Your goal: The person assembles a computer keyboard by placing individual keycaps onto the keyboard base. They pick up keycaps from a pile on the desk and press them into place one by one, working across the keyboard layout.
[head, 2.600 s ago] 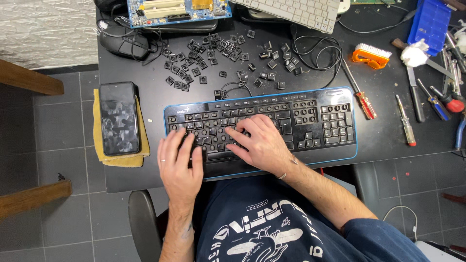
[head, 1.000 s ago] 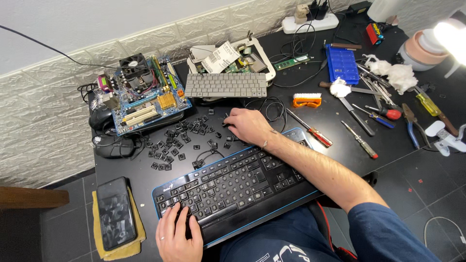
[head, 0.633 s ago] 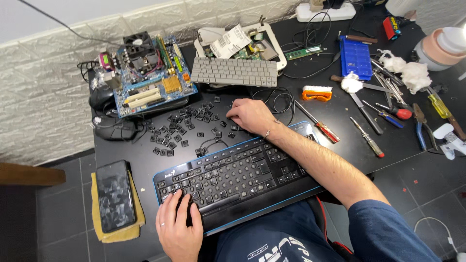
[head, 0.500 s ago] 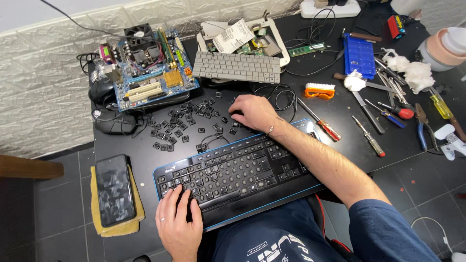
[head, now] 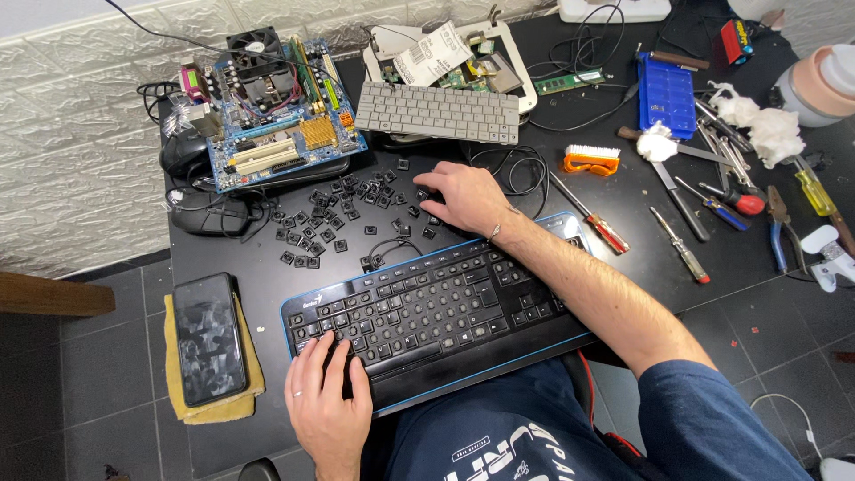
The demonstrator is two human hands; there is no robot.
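A black keyboard with a blue rim (head: 436,312) lies tilted at the near edge of the black table (head: 267,267), partly over my lap. My left hand (head: 325,405) rests flat on its lower left corner, fingers spread over the keys. My right hand (head: 463,198) reaches past the keyboard to a scatter of loose black keycaps (head: 343,218), its fingertips down on the caps at the pile's right side. Whether a cap is pinched between the fingers is hidden.
A blue motherboard (head: 267,116) and a grey keyboard (head: 436,111) lie at the back. A phone (head: 207,338) on a yellow cloth sits at the left. An orange brush (head: 590,160), screwdrivers (head: 592,218), pliers and a blue box (head: 666,93) crowd the right.
My right hand left the keyboard and reached out to the loose keycaps. The left hand slid down to the keyboard's lower left corner. The view tilted up toward the back of the table.
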